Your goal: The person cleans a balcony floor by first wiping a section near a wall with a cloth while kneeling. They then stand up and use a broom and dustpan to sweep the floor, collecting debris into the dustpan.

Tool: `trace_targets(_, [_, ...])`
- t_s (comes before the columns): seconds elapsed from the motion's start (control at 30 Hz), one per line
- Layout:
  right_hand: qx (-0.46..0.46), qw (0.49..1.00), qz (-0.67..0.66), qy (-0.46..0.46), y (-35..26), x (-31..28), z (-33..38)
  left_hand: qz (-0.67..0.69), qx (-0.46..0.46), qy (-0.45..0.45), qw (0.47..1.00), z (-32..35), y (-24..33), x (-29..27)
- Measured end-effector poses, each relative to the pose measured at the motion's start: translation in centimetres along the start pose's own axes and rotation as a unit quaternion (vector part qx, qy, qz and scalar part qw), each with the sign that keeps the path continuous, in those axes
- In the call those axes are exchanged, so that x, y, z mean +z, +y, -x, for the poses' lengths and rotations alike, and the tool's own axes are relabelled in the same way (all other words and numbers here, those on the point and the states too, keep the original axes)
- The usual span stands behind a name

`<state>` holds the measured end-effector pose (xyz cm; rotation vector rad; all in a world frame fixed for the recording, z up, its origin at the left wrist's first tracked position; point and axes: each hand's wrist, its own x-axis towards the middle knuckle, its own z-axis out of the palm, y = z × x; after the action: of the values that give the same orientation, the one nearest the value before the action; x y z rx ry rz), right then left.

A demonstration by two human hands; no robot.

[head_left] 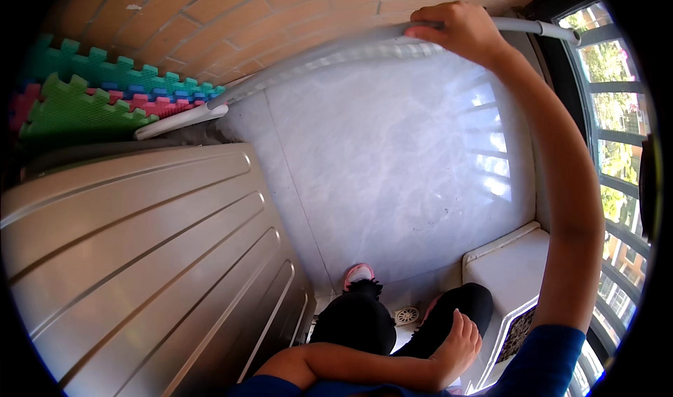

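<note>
My right hand (pixel 459 32) is raised at the far side, its fingers wrapped round the top tube of a clothes drying rack (pixel 322 50). The rack looks folded, a long grey-white tubular frame lying along the brick wall. One white end (pixel 181 122) reaches the foam mats at the left, and the other runs toward the window bars. Low in front of my body, my left hand (pixel 457 350) holds nothing that I can see, its fingers loosely stretched above my leg.
Interlocking foam mats (pixel 87 113) in several colours stand against the brick wall (pixel 231 18). A ribbed metallic panel (pixel 154 236) fills the left. Grey tiled floor (pixel 364 151) lies between. At right are a pale box-shaped block (pixel 512 264) and a barred window (pixel 617 123); a round drain (pixel 406 316) is near my feet.
</note>
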<state>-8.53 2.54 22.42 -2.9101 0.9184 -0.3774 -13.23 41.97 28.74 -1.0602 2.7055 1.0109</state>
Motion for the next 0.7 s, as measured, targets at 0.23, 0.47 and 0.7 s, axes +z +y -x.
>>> trace_targets(0.23, [0.069, 0.994, -0.025, -0.082, 1.4, 1.4, 4.2, -0.013, -0.006, -0.017, 1.0, 0.1, -0.1, -0.3])
trace_targets(0.47, [0.079, 0.991, -0.018, -0.102, 2.9, 0.5, 7.2, -0.017, -0.032, -0.003, 0.999, 0.4, -0.4, -0.5])
trace_targets(0.7, [0.051, 0.985, 0.042, -0.161, -2.8, 5.5, 4.5, -0.02, -0.021, 0.003, 1.0, 0.1, 0.2, -0.3])
